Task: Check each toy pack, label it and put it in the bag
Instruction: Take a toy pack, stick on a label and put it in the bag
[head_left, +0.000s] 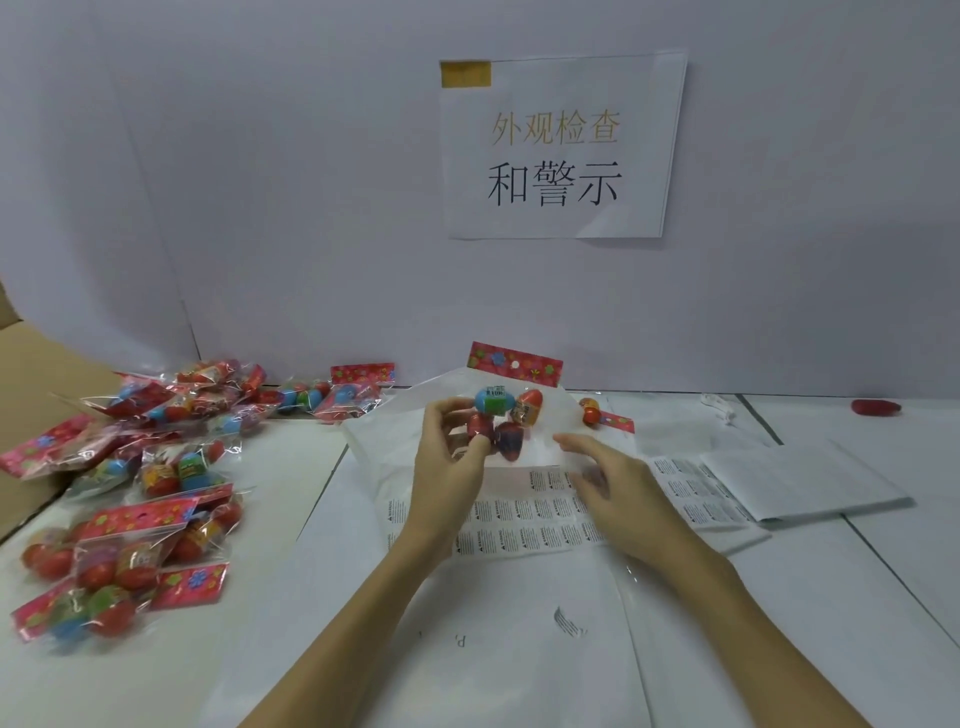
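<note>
My left hand (457, 447) holds one toy pack (506, 410) up off the surface (831, 597), the fingers (480, 441) curled round its lower eggs, its red flowered header card standing above my fingertips toward the wall. My right hand (613, 483) hangs just right of the pack, fingers loosely spread and gripping nothing, its forefinger stretched toward the pack's clear lower edge; whether it touches the film I cannot tell.

Under both hands lies the sheet of warning labels (524, 519), its near edge just behind my wrists. A second label sheet (696, 488) runs out to the right of my right fingers, partly under a folded white sheet (810, 483). The white bag (395, 452) lies flat beneath my left hand, its far edge beyond the held pack.

Well to the left of my left fingers sits the pile of toy packs (145, 493), reaching the surface's left edge. One more pack (605, 415) lies beyond my right fingers. Farther right the surface is bare apart from a small red object (875, 407) by the wall.
</note>
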